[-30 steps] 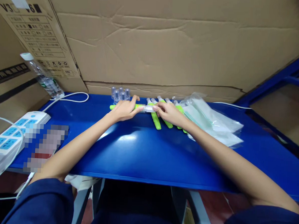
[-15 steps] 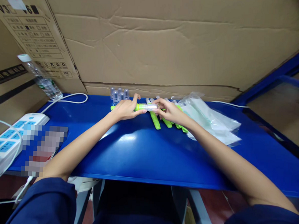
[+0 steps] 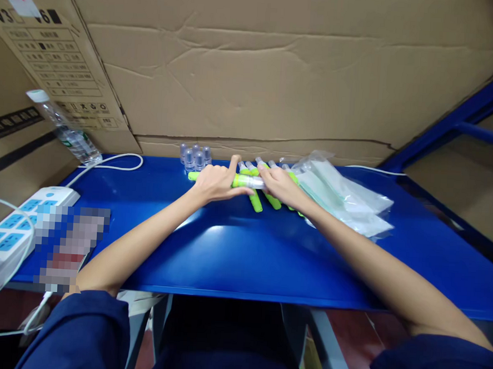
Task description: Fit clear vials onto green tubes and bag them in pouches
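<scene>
Near the back edge of the worktop (image 3: 242, 262), the left hand (image 3: 216, 182) is clamped on a green tube (image 3: 242, 180), the right hand (image 3: 280, 184) on its clear end (image 3: 258, 183).

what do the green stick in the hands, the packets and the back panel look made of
Green stick: probably smooth plastic; bright body, see-through end. Packets: outer film looks like thin, glossy plastic, judging by shiny crinkles. Back panel: matte brown cardboard, by its creases.

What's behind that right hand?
Clear-tipped green tubes lie on the blue table there, their ends showing around the right hand. It covers the rest, so I can't count them surely.
</scene>
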`<action>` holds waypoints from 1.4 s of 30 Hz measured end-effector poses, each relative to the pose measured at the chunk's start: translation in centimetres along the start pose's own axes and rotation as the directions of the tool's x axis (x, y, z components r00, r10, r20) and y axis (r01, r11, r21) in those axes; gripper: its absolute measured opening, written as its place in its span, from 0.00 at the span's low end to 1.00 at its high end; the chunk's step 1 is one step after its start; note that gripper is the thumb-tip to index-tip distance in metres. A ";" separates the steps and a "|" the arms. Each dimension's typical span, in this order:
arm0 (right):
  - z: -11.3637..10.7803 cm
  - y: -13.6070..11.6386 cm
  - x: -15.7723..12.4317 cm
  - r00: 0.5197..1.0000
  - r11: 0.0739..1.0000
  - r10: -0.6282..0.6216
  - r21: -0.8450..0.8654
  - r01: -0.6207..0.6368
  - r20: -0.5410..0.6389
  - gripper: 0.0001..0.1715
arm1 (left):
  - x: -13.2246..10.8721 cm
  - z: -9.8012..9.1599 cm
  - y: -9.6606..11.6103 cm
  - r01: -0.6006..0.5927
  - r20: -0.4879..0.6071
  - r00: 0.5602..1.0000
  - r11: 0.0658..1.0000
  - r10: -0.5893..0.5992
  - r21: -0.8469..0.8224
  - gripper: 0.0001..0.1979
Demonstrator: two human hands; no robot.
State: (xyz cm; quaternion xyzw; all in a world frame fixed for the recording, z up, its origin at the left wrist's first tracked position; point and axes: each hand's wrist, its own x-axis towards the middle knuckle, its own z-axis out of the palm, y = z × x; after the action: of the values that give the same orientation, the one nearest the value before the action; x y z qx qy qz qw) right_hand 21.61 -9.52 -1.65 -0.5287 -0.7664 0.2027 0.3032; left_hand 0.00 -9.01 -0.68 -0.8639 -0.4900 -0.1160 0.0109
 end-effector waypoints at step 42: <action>3.1 -2.2 9.7 0.917 0.750 0.396 -0.594 -0.291 0.052 0.34 | 3.7 3.4 -0.3 0.468 0.010 0.882 0.878 -0.471 0.103 0.26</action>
State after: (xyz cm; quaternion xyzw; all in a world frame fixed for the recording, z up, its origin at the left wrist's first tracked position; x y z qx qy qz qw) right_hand 15.54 -1.22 -0.13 -0.7075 -0.7039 0.0596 0.0183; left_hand 2.22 -5.27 -3.19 -0.7196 -0.6900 -0.0761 0.0162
